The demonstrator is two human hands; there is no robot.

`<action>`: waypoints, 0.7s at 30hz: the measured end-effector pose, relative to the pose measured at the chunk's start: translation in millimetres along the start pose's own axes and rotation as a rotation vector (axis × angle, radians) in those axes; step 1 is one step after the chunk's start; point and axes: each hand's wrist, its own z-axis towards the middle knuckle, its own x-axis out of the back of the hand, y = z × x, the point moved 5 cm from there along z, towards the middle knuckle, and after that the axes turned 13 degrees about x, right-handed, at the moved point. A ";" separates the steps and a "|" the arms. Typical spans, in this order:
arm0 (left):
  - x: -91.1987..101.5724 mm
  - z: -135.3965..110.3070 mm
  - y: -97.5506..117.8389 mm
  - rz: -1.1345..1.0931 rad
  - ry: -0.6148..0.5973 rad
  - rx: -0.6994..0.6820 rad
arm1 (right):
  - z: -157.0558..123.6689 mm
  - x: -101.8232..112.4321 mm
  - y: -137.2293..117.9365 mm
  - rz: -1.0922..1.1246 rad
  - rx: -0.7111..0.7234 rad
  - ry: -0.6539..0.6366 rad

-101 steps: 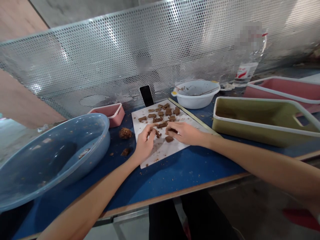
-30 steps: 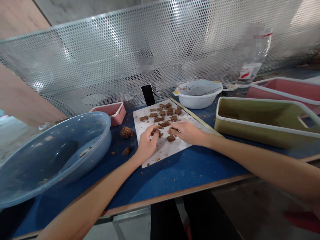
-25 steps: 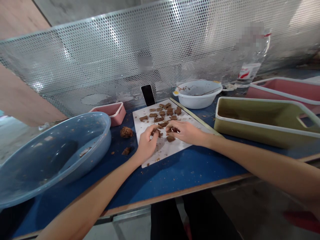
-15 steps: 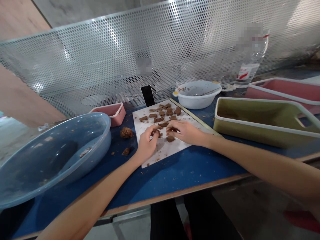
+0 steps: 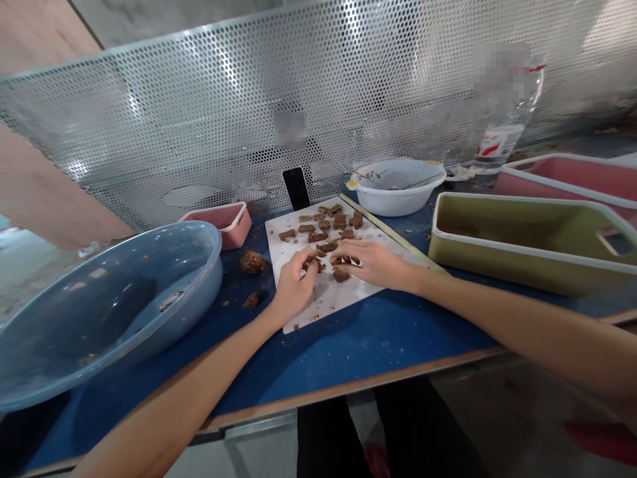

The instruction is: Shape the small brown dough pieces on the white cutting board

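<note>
My left hand curves its thumb and fingers round a brown, clay-like piece on the white board. Close beside it, my right hand is bent palm down, its fingertips closed on brown material that the fingers partly hide. Just under the right fingers lies a flat brown piece. Several more brown pieces, mostly small blocks, are spread over the far half of the board, with crumbs between them. Two rough brown lumps, a larger one and a smaller one, lie left of the board.
A big blue basin stands left, a small pink bin behind it. A phone leans on the perforated metal screen. At right are a white basin, green bin, pink bin, yellowish strip and bottle.
My right hand has shifted slightly left and down, so its fingers now partly cover the flat piece beneath them. The left hand keeps its hold. The view has shifted slightly.
</note>
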 end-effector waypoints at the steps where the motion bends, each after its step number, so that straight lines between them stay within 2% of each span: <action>1: -0.1 0.2 -0.2 0.003 0.001 0.001 | -0.2 -0.4 0.2 -0.008 0.025 0.002; 4: 0.0 0.3 0.0 0.010 -0.001 0.003 | -1.0 -0.8 2.8 -0.053 0.060 0.000; 11: 1.7 -0.7 1.2 0.033 -0.003 0.007 | -0.3 2.9 11.2 -0.080 0.008 -0.038; 16: -1.1 -2.1 5.7 0.070 -0.033 -0.067 | -2.1 7.5 13.4 -0.002 -0.116 0.037; 21: -2.7 -2.0 9.4 0.036 -0.049 -0.092 | -2.4 5.1 7.1 0.071 -0.092 0.065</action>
